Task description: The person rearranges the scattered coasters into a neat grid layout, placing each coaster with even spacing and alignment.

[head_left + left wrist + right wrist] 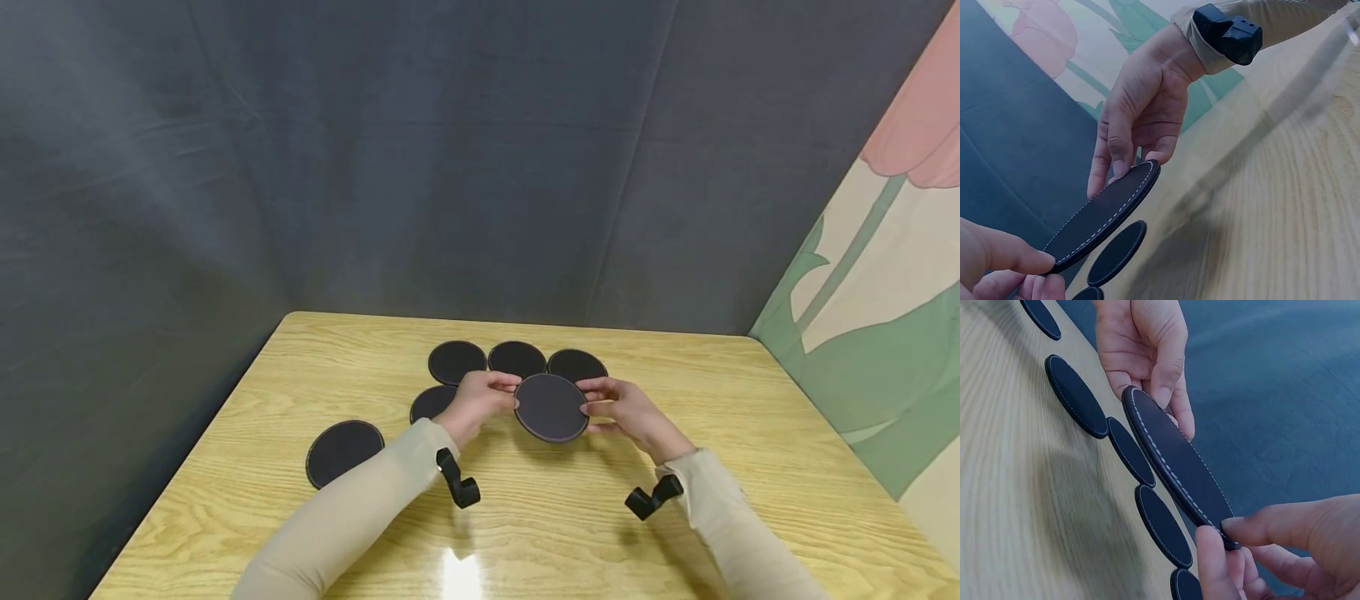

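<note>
A round black coaster (551, 407) with pale stitching round its rim is held above the table, its face tilted toward the head camera. My left hand (480, 404) pinches its left edge between thumb and fingers. At the opposite edge my right hand (630, 412) grips it, with the thumb on the upper face as seen in the right wrist view. Behind the held coaster three more coasters lie in a row: a left one (457, 362), a middle one (517, 358) and a right one (577, 364), partly covered. Another coaster (431, 403) is partly hidden by my left hand.
A separate coaster (345, 452) lies at the left, beside my left forearm. The wooden table (712, 400) reaches back to a dark cloth (480, 167). On the right hangs a flower-patterned cloth (885, 333). Each wrist carries a black camera mount (459, 483).
</note>
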